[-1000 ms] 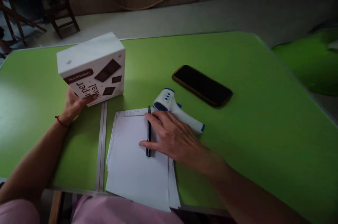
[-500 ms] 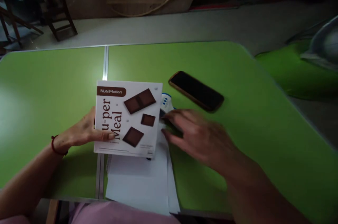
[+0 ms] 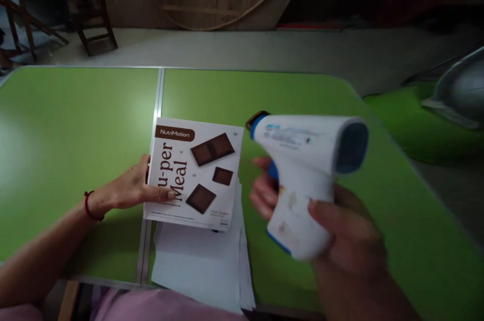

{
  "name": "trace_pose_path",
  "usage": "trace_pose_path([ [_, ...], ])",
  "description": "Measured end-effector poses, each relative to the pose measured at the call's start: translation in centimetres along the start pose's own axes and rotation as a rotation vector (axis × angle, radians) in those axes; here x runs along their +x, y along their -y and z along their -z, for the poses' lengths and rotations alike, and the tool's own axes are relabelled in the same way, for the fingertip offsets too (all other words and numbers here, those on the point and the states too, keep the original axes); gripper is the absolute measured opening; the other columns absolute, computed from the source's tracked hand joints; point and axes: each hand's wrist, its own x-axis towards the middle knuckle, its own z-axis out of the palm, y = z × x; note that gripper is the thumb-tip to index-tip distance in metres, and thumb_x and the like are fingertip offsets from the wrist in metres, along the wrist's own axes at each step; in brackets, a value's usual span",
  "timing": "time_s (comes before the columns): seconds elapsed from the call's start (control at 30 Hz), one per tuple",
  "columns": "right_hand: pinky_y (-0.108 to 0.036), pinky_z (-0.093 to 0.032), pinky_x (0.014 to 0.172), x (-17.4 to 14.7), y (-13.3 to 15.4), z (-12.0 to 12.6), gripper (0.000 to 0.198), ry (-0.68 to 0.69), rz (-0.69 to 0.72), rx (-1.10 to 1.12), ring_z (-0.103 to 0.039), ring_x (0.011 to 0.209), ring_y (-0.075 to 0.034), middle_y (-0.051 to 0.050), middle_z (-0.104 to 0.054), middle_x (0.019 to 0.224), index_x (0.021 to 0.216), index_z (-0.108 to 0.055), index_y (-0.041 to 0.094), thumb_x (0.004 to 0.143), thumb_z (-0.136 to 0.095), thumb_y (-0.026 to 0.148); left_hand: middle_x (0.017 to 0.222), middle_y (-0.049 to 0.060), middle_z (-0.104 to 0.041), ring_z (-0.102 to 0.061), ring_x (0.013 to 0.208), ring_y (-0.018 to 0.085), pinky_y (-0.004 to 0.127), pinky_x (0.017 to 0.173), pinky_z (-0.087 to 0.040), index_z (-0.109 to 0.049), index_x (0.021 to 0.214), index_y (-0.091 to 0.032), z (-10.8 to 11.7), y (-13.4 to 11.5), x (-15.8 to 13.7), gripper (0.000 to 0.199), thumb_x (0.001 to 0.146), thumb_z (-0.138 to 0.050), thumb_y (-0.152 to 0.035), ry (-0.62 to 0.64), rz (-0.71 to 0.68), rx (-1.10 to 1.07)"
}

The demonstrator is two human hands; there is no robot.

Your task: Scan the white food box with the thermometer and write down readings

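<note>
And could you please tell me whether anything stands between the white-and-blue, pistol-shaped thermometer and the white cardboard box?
Nothing visible does: a gap showing green tabletop separates the thermometer in the right hand from the box in the left hand. A dark, brown-edged object peeks out behind the thermometer, seemingly not blocking.

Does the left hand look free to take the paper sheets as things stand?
Probably not without letting go: the left hand grips the white box, which hides the upper part of the paper sheets, though their near part lies uncovered.
</note>
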Motion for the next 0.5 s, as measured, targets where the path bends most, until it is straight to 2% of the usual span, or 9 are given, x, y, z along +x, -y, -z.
trace_pose_path([
  [0.07, -0.029, -0.038, 0.049, -1.2, 0.0, -1.8, 0.051, 0.123, -0.109, 0.272, -0.047, 0.059, -0.014, -0.002, -0.053, 0.071, 0.108, -0.061, 0.026, 0.070, -0.065, 0.060, 0.114, 0.016, -0.067, -0.069, 0.096, 0.024, 0.033, 0.076, -0.061, -0.058, 0.115, -0.010, -0.1, 0.0, 0.0, 0.042, 0.081, -0.074, -0.028, -0.017, 0.007, 0.014],
  [0.13, -0.028, -0.038, 0.050, -1.7, -0.2, -3.2, 0.055, 0.200, -0.218, 0.362, -0.046, 0.058, -0.013, -0.001, -0.053, 0.071, 0.109, -0.060, 0.023, 0.068, -0.069, 0.059, 0.112, 0.015, -0.068, -0.069, 0.094, 0.023, 0.031, 0.075, -0.061, -0.058, 0.113, -0.010, -0.2, -0.1, -0.1, 0.040, 0.081, -0.074, -0.027, -0.032, 0.008, 0.024],
  [0.2, -0.028, -0.040, 0.052, -1.7, -0.5, -3.8, 0.057, 0.221, -0.269, 0.363, -0.047, 0.060, -0.013, -0.001, -0.053, 0.072, 0.110, -0.059, 0.022, 0.068, -0.072, 0.057, 0.110, 0.014, -0.068, -0.069, 0.093, 0.022, 0.029, 0.073, -0.061, -0.057, 0.113, -0.010, -0.4, -0.2, -0.2, 0.041, 0.080, -0.075, -0.026, -0.043, 0.014, 0.026],
  [0.33, -0.029, -0.043, 0.057, -1.5, -1.0, -3.6, 0.053, 0.211, -0.268, 0.325, -0.050, 0.065, -0.014, -0.001, -0.055, 0.074, 0.108, -0.060, 0.022, 0.070, -0.072, 0.057, 0.111, 0.014, -0.068, -0.069, 0.094, 0.023, 0.032, 0.075, -0.061, -0.057, 0.112, -0.011, -0.5, -0.1, -0.3, 0.043, 0.078, -0.077, -0.027, -0.054, 0.041, 0.039],
  [0.5, -0.029, -0.044, 0.056, -1.7, -1.2, -3.4, 0.053, 0.205, -0.272, 0.299, -0.051, 0.065, -0.015, -0.002, -0.055, 0.074, 0.108, -0.058, 0.022, 0.070, -0.071, 0.058, 0.112, 0.015, -0.067, -0.069, 0.096, 0.024, 0.033, 0.076, -0.061, -0.053, 0.115, -0.011, -0.4, 0.0, -0.4, 0.049, 0.077, -0.078, -0.028, -0.063, 0.063, 0.047],
])
